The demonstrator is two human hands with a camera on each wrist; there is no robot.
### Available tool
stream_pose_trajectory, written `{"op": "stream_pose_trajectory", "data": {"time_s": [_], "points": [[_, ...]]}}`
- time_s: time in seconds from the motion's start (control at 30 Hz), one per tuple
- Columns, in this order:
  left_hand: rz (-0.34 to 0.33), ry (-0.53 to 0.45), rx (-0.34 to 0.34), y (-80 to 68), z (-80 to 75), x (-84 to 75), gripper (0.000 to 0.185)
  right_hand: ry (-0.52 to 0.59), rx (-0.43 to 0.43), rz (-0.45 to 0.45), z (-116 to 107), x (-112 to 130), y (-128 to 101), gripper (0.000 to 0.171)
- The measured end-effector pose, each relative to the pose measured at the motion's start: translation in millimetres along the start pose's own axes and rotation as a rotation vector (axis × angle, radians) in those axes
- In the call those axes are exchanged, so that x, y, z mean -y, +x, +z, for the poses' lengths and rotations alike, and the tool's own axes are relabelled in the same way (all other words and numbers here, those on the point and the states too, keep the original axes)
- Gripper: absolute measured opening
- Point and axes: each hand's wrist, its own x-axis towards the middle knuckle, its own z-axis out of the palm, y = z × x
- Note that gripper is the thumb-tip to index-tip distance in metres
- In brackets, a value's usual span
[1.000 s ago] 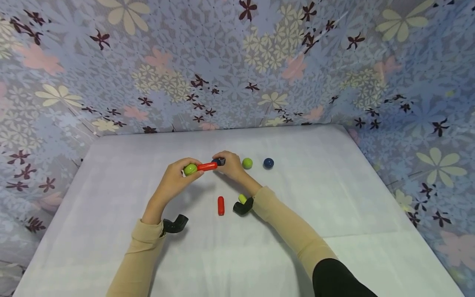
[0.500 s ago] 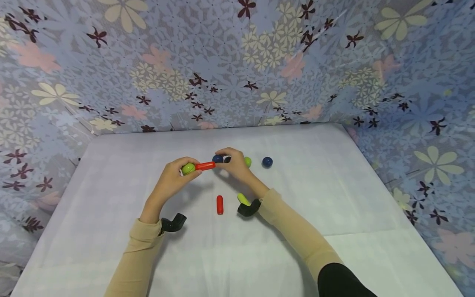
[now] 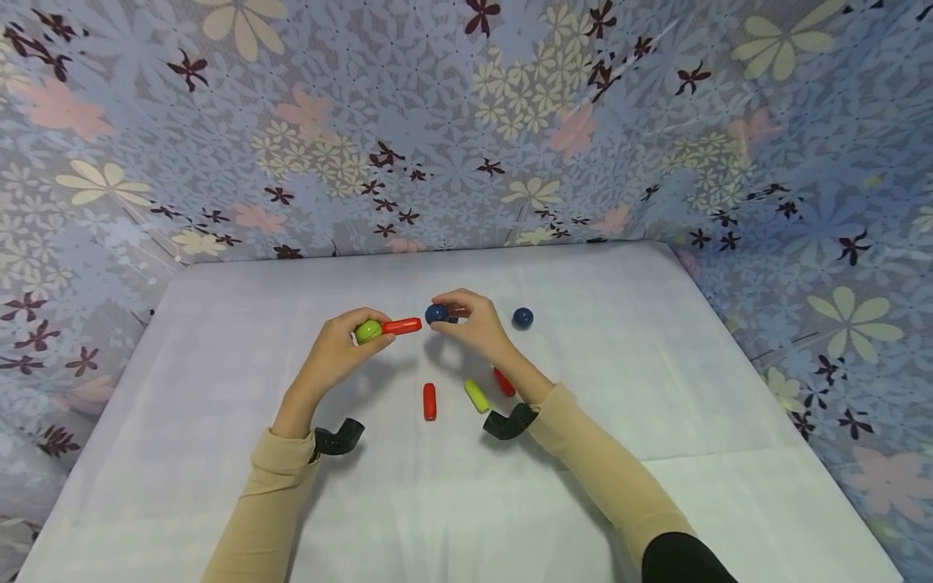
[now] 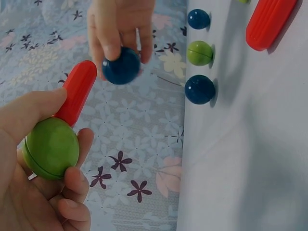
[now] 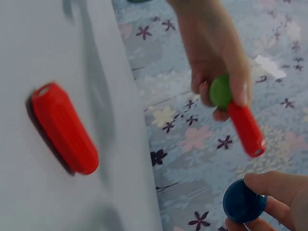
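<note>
My left hand [image 3: 337, 344] holds a green ball [image 4: 52, 148] with a ridged red handle [image 4: 79, 91] set end-on against it, like a maraca. The thumb lies where the two meet; whether they are joined I cannot tell. The handle's free end points toward my right hand [image 3: 474, 324]. That hand pinches a dark blue ball [image 5: 244, 200] between thumb and fingers, a short gap away from the red end. Beneath both hands, the left wrist view has a blue ball [image 4: 198, 19], a green ball [image 4: 199, 53] and another blue ball [image 4: 199, 89] in a row on the table.
Nearer on the white tablecloth [image 3: 364, 518] lie a red handle [image 3: 430, 402], a yellow-green handle [image 3: 477, 396] and another red handle [image 3: 504, 382], partly under my right forearm. A flowered cloth [image 3: 437, 129] rises behind the table's far edge.
My right hand has drawn back to the right with the blue ball, leaving a gap from the red handle. The second red handle has come into view. My left hand has barely moved.
</note>
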Motion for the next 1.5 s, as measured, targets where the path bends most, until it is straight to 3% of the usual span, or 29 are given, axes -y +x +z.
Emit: {"op": "stream_pose_trajectory", "data": {"time_s": [0.43, 0.93, 1.1, 1.3, 1.5], "points": [[-0.002, 0.009, 0.023, -1.8, 2.2, -1.1, 0.027, 0.071, 0.043, -0.026, -2.2, 18.5, -14.6, 0.032], [0.019, 0.001, 0.045, -2.0, 3.0, -1.6, 0.028, 0.078, 0.041, -0.008, -3.9, 18.7, -21.3, 0.032], [-0.003, -0.057, 0.042, -1.5, 2.9, 0.3, 0.039, 0.087, 0.031, 0.007, -3.5, 16.4, -22.3, 0.032], [-0.006, -0.129, -0.031, 0.4, 3.8, -0.4, 0.047, 0.105, -0.009, 0.008, -2.9, 18.4, -25.8, 0.031], [-0.045, -0.341, -0.072, 4.9, 9.9, -1.6, 0.055, 0.125, -0.073, 0.051, -0.2, 26.8, -28.5, 0.031]]}}
